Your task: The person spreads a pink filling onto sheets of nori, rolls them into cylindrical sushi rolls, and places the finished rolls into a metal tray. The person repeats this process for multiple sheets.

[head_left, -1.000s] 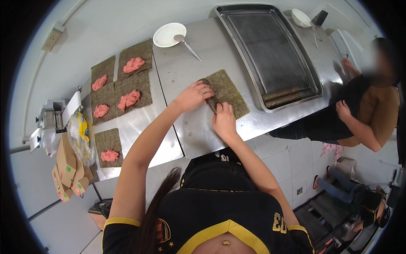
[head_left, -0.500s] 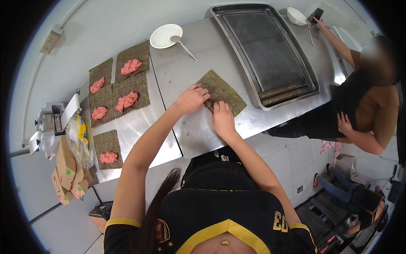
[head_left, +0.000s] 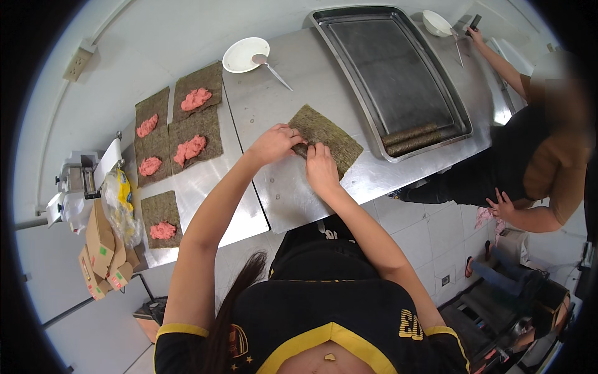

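Observation:
On the steel table in front of me a nori sheet (head_left: 330, 138) lies turned with a corner pointing away. My left hand (head_left: 275, 144) and my right hand (head_left: 321, 167) both close their fingers on its near edge, which is folded over. Whatever lies inside that fold is hidden under my fingers. To my left, several more nori sheets (head_left: 211, 118) each carry a lump of pink paste (head_left: 189, 149). Two finished dark rolls (head_left: 411, 136) rest side by side at the near end of a large black baking tray (head_left: 391, 68) on my right.
A white bowl (head_left: 235, 58) with a metal spoon (head_left: 272, 72) stands at the table's far side. Further right is another white bowl (head_left: 437, 23), beside a co-worker (head_left: 529, 137) holding a dark object. Flattened cardboard boxes (head_left: 104, 249) and a plastic bag (head_left: 121, 206) crowd the left end.
Both hands have shifted slightly, the right one a little to the left and nearer the left. The co-worker has turned the dark object and leaned slightly right.

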Demonstrator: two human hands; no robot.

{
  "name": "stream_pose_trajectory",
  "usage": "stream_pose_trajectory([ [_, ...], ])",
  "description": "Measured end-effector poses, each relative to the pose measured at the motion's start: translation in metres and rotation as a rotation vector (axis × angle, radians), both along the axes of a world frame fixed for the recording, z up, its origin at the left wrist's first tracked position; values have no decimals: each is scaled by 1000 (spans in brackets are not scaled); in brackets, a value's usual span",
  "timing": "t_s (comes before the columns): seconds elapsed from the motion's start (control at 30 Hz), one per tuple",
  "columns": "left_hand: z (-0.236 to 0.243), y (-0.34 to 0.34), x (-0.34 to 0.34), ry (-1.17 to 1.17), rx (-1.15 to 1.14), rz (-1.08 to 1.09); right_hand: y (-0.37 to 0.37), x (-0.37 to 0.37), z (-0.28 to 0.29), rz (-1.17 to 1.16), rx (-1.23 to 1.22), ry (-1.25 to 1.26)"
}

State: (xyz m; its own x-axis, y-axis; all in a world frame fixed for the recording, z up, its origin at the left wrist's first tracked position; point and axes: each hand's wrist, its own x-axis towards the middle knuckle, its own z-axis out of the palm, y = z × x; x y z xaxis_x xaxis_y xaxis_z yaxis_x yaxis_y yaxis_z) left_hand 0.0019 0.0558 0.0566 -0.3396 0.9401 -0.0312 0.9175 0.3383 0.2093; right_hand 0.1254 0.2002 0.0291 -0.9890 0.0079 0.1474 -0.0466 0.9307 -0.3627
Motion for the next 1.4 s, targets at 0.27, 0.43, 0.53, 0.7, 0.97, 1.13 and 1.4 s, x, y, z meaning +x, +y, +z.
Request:
stream_pose_trajectory([
  [0.27, 15, -15, 55, -56, -108, 46, 13, 31, 10, 205, -68, -33],
  [0.43, 8, -26, 81, -81, 40, 197, 9, 43, 9, 250, 40, 6],
  [0.53, 6, -26, 77, -91, 23, 197, 15, 43, 9, 250, 47, -10],
  [0.7, 9, -26, 73, -117, 17, 188, 39, 50, 7, 218, 9, -63],
  [0.97, 21, -33, 79, -149, 31, 243, 54, 57, 11, 176, -46, -69],
  [1.13, 9, -40, 74, -156, 3, 246, 60, 60, 12, 148, -27, -112],
  [1.4, 12, -40, 75, -142, 26, 263, 34, 44, 32, 276, -62, -65],
])
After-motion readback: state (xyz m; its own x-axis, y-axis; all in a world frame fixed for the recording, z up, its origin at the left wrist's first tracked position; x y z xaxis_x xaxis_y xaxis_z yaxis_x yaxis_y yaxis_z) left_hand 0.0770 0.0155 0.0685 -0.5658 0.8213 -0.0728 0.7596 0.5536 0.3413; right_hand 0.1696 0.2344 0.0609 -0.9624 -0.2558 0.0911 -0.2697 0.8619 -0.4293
